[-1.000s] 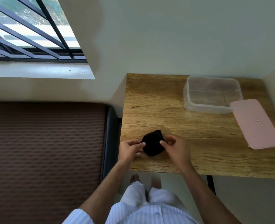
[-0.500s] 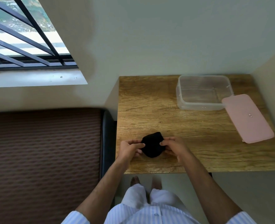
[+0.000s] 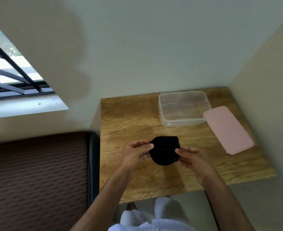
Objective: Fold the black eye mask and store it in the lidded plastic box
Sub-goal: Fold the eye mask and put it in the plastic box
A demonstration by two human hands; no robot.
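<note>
The black eye mask (image 3: 164,150) is folded into a compact rounded shape and held just above the wooden table (image 3: 130,117). My left hand (image 3: 135,151) pinches its left edge with thumb and fingers. My right hand (image 3: 193,158) pinches its right edge. The clear plastic box (image 3: 184,108) stands open and empty at the back right of the table. Its pink lid (image 3: 228,131) lies flat to the right of the box, one corner touching it.
The table sits in a corner, with walls behind it and along its right side. A brown ribbed mattress (image 3: 36,177) with a dark edge lies against the table's left side. A barred window (image 3: 9,75) is at the upper left.
Both hands have lifted the folded mask off the table and carried it a little further from the front edge. The camera has tilted, shifting the whole scene.
</note>
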